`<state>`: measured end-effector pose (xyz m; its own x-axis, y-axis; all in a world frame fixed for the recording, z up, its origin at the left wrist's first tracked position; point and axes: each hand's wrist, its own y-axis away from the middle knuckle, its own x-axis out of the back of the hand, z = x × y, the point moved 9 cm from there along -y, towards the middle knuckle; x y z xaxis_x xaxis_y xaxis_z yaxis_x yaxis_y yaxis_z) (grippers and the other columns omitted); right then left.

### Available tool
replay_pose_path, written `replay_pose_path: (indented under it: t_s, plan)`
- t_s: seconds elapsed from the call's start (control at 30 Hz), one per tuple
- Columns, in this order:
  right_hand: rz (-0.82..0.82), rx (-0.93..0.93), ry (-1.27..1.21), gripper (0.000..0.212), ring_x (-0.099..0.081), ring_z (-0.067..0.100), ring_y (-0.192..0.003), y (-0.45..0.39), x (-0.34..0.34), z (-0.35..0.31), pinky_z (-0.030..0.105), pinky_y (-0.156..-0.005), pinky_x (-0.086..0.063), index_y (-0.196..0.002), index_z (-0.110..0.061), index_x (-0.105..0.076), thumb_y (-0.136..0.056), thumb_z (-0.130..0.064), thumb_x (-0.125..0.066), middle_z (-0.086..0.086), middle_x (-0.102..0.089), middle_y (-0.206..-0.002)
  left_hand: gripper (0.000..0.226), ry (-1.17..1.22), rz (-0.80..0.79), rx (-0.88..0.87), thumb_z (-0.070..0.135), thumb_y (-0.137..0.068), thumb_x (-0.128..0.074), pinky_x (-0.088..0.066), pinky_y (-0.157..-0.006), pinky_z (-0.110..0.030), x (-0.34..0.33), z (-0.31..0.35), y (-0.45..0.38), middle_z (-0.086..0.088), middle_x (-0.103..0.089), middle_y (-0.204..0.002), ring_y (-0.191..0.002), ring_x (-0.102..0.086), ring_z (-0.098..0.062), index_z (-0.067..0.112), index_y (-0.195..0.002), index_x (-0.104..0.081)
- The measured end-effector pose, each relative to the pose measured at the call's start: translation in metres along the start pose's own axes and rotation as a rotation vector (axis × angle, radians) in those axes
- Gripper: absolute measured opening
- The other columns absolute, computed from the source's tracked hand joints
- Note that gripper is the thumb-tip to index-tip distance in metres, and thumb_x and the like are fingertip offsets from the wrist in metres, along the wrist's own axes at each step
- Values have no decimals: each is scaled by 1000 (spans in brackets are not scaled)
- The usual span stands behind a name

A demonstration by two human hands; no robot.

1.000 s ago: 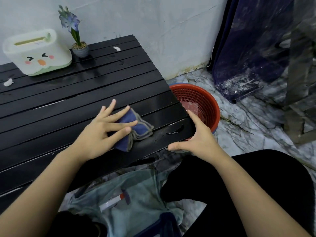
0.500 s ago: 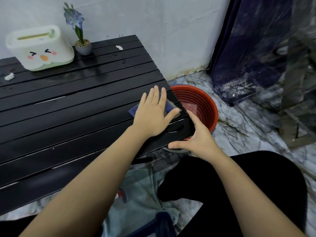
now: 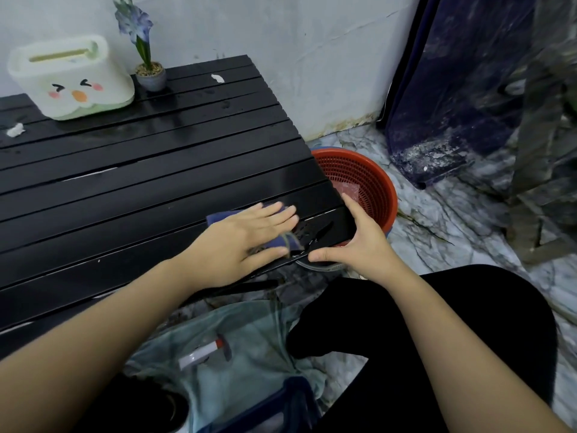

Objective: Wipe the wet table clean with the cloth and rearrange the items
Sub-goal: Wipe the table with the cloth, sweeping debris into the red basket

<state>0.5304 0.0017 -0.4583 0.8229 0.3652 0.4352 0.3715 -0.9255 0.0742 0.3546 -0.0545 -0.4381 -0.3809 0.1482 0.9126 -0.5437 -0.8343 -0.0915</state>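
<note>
My left hand [image 3: 246, 242] lies flat on a blue cloth [image 3: 218, 217] with a grey edge, pressing it on the black slatted table [image 3: 140, 182] near its front right corner. Most of the cloth is hidden under the palm. Water glistens on the slats just right of the fingers. My right hand [image 3: 359, 242] cups the table's corner, thumb under the front edge, fingers along the right side. A white tissue box [image 3: 70, 78] with a cartoon face and a small potted blue flower [image 3: 150, 75] stand at the back left.
Two white paper scraps [image 3: 217, 78] [image 3: 15, 130] lie on the table. A red mesh basket [image 3: 368, 185] sits on the marble floor beside the table's right end. A pale blue cloth bag [image 3: 237, 348] lies by my knees. A dark panel [image 3: 462, 89] leans at the right wall.
My left hand swept the cloth right along the front slats to the corner, then drew it slightly back toward the front edge. The right hand stayed on the corner.
</note>
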Motion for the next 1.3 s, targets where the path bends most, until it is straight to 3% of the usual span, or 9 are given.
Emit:
replay_pose_path:
  t_s: [0.17,0.33,0.5,0.57,0.7,0.83,1.07,1.2,1.3]
  plan:
    - [-15,-24,-20,115,-55,0,-125,0,-2,4,37,-110,-45,-146,-38,-41,-47,-43,-98,-20,-59,-135,50,92,178,143,41,-97,-50,-33,-116,-41,27,-19,81,9,-45,-150,-142,-35,-6,18,-141,-51]
    - [-36,-17,-7,112,-55,2,-127,-1,-2,1,38,-110,-45,-147,-36,-42,-49,-41,-98,-19,-60,-136,46,470,432,319,44,-95,-50,-35,-115,-34,50,-25,31,12,-51,-143,-138,-40,-2,23,-135,-59]
    - [-41,-26,2,118,-45,-17,-125,2,-1,0,16,-105,-40,-149,-33,-34,-47,-45,-94,-32,-46,-138,67,65,107,326,64,-97,-20,-4,-122,-43,-8,3,-70,5,-8,-164,-152,-5,-17,33,-155,-11]
    - [-52,-40,14,124,-40,-15,-127,1,-1,1,13,-104,-37,-153,-30,-29,-48,-45,-93,-36,-39,-138,65,-148,47,307,62,-98,-15,-6,-122,-45,-21,6,-80,3,-10,-164,-152,-7,-21,31,-155,-15]
    - [-59,-55,30,132,-27,1,-145,1,-2,4,27,-113,-38,-158,-27,-23,-48,-50,-92,-18,-31,-158,57,-101,-28,86,53,-102,-21,-5,-123,-40,-26,21,-76,7,-15,-163,-151,-7,-18,29,-154,-23]
    - [-60,-19,14,104,-42,-25,-121,2,-2,-5,5,-95,-40,-136,-54,-37,-50,-39,-94,-49,-46,-127,54,-36,-92,-37,51,-103,-25,-5,-124,-37,-27,28,-57,12,-18,-161,-151,-5,-12,30,-153,-26]
    - [-31,-10,-9,98,-59,-4,-118,1,1,-2,23,-100,-47,-138,-37,-50,-54,-25,-98,-22,-65,-126,54,-70,-43,-13,47,-103,-33,-9,-124,-36,-11,18,30,12,-20,-161,-151,-7,-8,26,-153,-28]
    - [-65,-84,40,120,-53,-2,-126,0,1,3,27,-110,-41,-149,-29,-41,-45,-47,-97,-19,-55,-140,54,-75,34,119,45,-101,-40,-17,-122,-40,5,-3,103,9,-28,-159,-149,-17,-10,23,-150,-36]
    - [-17,-109,213,144,-24,8,-148,-2,2,0,34,-124,-9,-158,-24,-21,-39,-74,-85,-10,-25,-163,52,-98,128,234,42,-99,-45,-27,-119,-43,21,-16,157,6,-37,-155,-146,-28,-13,19,-145,-45]
